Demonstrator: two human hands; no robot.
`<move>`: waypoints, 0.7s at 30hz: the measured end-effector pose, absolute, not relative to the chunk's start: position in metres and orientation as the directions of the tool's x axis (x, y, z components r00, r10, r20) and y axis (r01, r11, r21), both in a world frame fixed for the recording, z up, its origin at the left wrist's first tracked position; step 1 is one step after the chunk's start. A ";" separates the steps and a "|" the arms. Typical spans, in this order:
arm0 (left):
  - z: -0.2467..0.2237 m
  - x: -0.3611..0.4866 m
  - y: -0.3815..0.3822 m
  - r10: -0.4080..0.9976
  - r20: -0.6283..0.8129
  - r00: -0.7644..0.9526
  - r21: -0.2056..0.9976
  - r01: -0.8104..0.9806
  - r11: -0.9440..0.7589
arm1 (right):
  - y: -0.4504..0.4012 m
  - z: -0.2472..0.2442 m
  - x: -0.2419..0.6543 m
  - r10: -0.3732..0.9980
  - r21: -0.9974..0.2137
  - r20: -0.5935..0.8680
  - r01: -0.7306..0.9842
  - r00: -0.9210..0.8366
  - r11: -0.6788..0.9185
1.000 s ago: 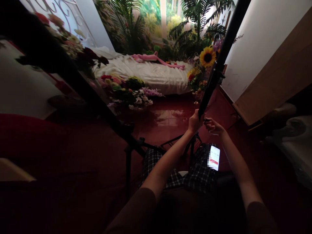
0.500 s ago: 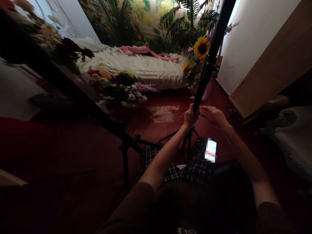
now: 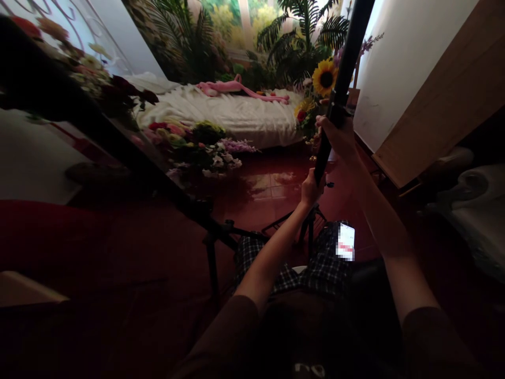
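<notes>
A black stand pole [image 3: 340,79] rises tilted from its legs on the floor between my knees toward the upper right. My left hand [image 3: 311,188] is wrapped round the lower part of the pole. Higher up, at a dark collar on the pole, my right hand [image 3: 335,129] has its fingers bent round it. A small dark knob [image 3: 330,185] sticks out on the right, beside my left hand. On my thigh in checked cloth lies a lit phone [image 3: 346,242], its screen partly pixelated.
Another thick black pole [image 3: 130,152] crosses the left side diagonally. Behind are a bed with a white cover [image 3: 252,118], a pink plush toy [image 3: 236,87], flower bunches [image 3: 205,142] and a sunflower [image 3: 325,77]. A wooden board [image 3: 430,105] leans at the right.
My right hand has moved up from beside my left hand to the collar higher on the pole. My left hand stays on the pole. The view has shifted slightly.
</notes>
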State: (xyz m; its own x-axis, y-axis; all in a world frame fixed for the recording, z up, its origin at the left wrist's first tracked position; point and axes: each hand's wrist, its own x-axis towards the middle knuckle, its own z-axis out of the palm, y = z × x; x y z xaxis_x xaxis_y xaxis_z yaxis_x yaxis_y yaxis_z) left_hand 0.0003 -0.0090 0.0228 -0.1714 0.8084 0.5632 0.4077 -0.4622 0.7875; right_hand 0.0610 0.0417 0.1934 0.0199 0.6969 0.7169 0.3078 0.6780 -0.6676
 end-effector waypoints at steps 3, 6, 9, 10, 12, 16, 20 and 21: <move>0.024 0.001 -0.010 0.812 0.554 -0.183 0.797 0.398 -0.454 | 0.037 0.179 0.058 0.639 -0.602 0.765 0.441 0.080 0.665; 0.022 0.000 -0.008 0.825 0.538 -0.175 0.808 0.385 -0.445 | 0.015 0.156 0.053 0.631 -0.618 0.756 0.507 0.173 0.601; 0.016 0.001 -0.005 0.834 0.532 -0.143 0.806 0.388 -0.447 | -0.007 0.126 0.051 0.727 -0.712 0.661 0.460 0.185 0.530; 0.014 0.001 -0.004 0.835 0.531 -0.145 0.805 0.395 -0.443 | -0.011 0.116 0.051 0.767 -0.752 0.617 0.421 0.177 0.508; 0.009 0.002 -0.003 0.835 0.524 -0.168 0.810 0.402 -0.428 | -0.014 0.102 0.054 0.826 -0.817 0.543 0.325 0.153 0.477; 0.003 0.002 -0.003 0.834 0.516 -0.194 0.821 0.388 -0.418 | -0.004 0.094 0.063 0.867 -0.862 0.495 0.163 0.063 0.480; 0.005 0.000 -0.005 0.825 0.537 -0.174 0.808 0.388 -0.444 | -0.002 0.099 0.065 0.843 -0.837 0.534 0.185 0.070 0.515; 0.006 -0.001 -0.006 0.821 0.545 -0.169 0.803 0.386 -0.454 | -0.003 0.099 0.064 0.836 -0.830 0.543 0.206 0.086 0.518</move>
